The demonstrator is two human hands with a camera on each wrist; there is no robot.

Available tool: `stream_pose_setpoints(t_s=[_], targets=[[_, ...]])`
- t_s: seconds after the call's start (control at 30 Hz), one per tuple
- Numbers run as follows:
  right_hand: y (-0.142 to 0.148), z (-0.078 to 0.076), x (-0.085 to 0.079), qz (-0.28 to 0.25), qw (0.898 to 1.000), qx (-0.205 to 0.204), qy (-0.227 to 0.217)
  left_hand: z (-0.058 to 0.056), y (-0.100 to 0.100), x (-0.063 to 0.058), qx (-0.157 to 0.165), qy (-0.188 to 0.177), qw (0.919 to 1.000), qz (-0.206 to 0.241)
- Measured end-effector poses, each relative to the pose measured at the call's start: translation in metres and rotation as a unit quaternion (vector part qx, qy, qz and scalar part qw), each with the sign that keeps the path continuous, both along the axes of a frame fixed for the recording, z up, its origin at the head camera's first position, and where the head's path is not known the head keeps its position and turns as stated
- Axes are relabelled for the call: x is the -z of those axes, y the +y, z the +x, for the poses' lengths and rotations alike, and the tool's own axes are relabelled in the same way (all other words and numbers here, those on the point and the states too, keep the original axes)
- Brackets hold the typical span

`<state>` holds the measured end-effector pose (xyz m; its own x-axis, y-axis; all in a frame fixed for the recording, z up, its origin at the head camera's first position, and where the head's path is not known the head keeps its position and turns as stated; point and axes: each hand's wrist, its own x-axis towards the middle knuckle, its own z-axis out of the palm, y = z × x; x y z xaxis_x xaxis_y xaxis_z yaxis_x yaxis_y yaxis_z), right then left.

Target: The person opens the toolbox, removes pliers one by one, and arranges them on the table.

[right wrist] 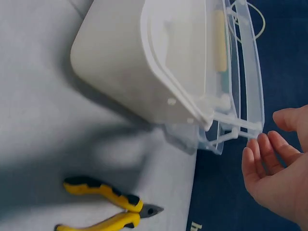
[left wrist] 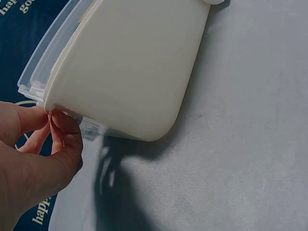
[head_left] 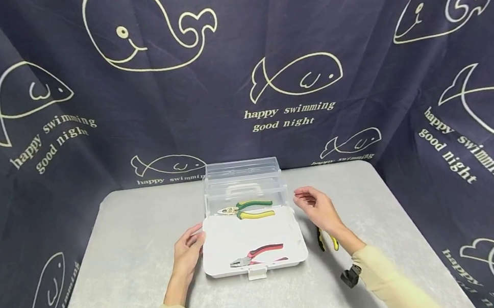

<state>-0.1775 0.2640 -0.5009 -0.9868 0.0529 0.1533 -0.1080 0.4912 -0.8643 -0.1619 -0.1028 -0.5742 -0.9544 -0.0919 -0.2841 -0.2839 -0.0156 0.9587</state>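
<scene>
A white storage box [head_left: 254, 238] stands with its clear lid [head_left: 241, 169] raised at the back. Inside, near the front wall, lie red-and-black pliers [head_left: 265, 249]; green-and-yellow pliers [head_left: 256, 215] lie farther back. With thumb and fingertips my left hand [head_left: 187, 251] pinches the rim at the rear left corner, as the left wrist view shows. Beside the rear right corner is my right hand [head_left: 320, 210], its fingers loosely bent and holding nothing. In the right wrist view its fingertips come close to the clear tray [right wrist: 250, 96]; contact is unclear.
Yellow-and-black pliers [head_left: 334, 242] lie on the grey table [head_left: 144, 223] right of the box, partly hidden by my right forearm. A white latch [head_left: 257, 274] sticks out at the box's front. Dark blue cloth [head_left: 220, 90] with fish prints hangs behind and along both sides.
</scene>
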Motion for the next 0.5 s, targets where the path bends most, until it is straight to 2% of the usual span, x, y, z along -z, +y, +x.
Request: stream_pose_setpoints(t_s=[0.3, 0.5], targets=[[-0.027, -0.007, 0.004, 0.029, 0.997, -0.052, 0.039, 0.000, -0.002, 0.001, 0.002, 0.002, 1.0000, 0.003], [-0.041, -0.008, 0.003, 0.062, 0.995, -0.064, 0.046, -0.001, -0.001, 0.003, 0.000, -0.002, 1.0000, 0.000]])
